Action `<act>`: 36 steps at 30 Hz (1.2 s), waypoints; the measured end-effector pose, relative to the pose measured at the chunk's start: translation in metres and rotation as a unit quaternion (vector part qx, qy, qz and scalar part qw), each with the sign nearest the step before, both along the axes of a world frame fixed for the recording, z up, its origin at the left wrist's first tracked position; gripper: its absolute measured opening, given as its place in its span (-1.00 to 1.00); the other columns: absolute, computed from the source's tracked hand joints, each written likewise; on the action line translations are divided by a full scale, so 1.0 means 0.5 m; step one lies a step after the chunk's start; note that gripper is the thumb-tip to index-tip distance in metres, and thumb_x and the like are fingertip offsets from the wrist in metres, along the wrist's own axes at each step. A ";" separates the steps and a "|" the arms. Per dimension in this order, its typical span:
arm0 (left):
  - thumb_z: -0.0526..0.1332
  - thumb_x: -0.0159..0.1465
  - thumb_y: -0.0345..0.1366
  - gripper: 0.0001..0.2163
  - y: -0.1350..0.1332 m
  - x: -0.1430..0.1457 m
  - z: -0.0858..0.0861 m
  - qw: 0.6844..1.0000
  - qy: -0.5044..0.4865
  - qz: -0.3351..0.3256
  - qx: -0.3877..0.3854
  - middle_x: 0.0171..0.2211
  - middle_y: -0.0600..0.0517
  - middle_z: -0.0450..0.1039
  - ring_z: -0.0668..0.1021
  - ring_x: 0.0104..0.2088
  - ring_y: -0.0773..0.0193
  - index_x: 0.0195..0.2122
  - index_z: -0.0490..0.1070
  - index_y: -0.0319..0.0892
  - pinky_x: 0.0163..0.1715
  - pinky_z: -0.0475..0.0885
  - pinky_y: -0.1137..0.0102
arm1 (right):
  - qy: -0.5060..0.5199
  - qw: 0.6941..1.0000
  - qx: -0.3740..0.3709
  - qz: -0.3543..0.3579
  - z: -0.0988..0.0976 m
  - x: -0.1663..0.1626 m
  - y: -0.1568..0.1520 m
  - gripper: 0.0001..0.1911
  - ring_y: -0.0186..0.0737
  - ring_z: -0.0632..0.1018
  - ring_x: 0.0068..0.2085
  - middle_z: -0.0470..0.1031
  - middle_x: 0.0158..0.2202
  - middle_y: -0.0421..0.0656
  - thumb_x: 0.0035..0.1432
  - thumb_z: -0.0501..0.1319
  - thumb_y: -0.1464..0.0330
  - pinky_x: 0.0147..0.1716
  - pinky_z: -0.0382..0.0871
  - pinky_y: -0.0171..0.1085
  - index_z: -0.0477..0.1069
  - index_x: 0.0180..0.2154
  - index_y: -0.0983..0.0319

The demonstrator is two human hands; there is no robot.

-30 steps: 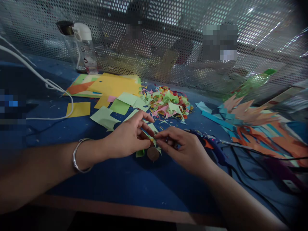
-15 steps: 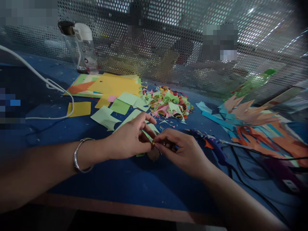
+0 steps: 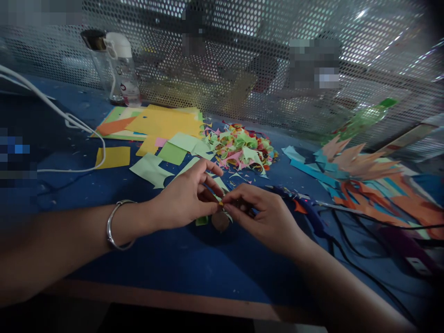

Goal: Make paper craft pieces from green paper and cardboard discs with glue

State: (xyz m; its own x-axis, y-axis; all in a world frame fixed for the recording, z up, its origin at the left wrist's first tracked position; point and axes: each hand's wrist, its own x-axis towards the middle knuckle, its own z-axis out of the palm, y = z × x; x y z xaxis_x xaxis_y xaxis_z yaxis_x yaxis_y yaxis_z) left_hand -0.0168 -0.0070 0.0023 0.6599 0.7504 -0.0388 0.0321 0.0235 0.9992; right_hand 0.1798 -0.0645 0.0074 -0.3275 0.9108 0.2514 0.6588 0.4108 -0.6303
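My left hand (image 3: 183, 199) and my right hand (image 3: 265, 215) meet fingertip to fingertip over the blue table (image 3: 180, 263). Both pinch a small paper piece (image 3: 219, 201) with a yellow-orange tip and light green parts. A green bit of it (image 3: 202, 221) shows under my left palm. Just below the fingertips sits a small round brown object (image 3: 220, 221), partly hidden by my fingers. A silver bangle (image 3: 114, 229) circles my left wrist.
Paper scraps (image 3: 243, 148) lie heaped behind the hands, with yellow and green sheets (image 3: 163, 125) to their left. Two bottles (image 3: 120, 69) stand by the mesh wall (image 3: 243, 55). A glue gun (image 3: 305, 210), black cables and orange-blue cutouts (image 3: 364, 180) lie at right; a white cable (image 3: 69, 122) at left.
Both hands stay pinched together at the same spot; the fingers shifted only slightly around the small paper piece.
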 end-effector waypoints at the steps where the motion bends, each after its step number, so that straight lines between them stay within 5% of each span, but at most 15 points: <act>1: 0.36 0.05 -0.48 -0.50 0.001 0.000 0.001 1.000 -0.003 0.003 -0.006 -0.29 0.09 0.44 0.58 -0.36 0.33 -0.05 0.15 -0.10 -0.30 0.46 0.38 | 0.000 1.000 0.002 -0.003 0.000 0.001 0.000 -0.90 -0.36 0.43 -0.45 0.49 -0.39 -0.20 0.24 0.19 0.40 -0.46 0.30 -0.36 0.50 -0.27 0.20; 14: 0.35 0.05 -0.53 -0.48 0.003 -0.002 0.008 0.999 -0.009 0.001 -0.044 -0.36 0.10 0.50 0.59 -0.37 0.32 -0.04 0.13 -0.10 -0.32 0.46 0.41 | 0.006 1.000 0.015 -0.010 -0.001 0.002 -0.002 -0.91 -0.35 0.41 -0.47 0.47 -0.40 -0.19 0.25 0.19 0.37 -0.49 0.29 -0.36 0.49 -0.26 0.20; 36: 0.30 0.09 -0.55 -0.30 -0.017 0.007 0.009 0.999 -0.027 0.024 0.039 -0.30 0.10 0.46 0.60 -0.35 0.34 0.21 0.06 -0.03 -0.32 0.49 0.45 | 0.026 0.999 0.029 -0.012 -0.007 -0.002 -0.002 -0.93 -0.35 0.44 -0.42 0.47 -0.38 -0.20 0.22 0.21 0.43 -0.43 0.30 -0.35 0.48 -0.27 0.22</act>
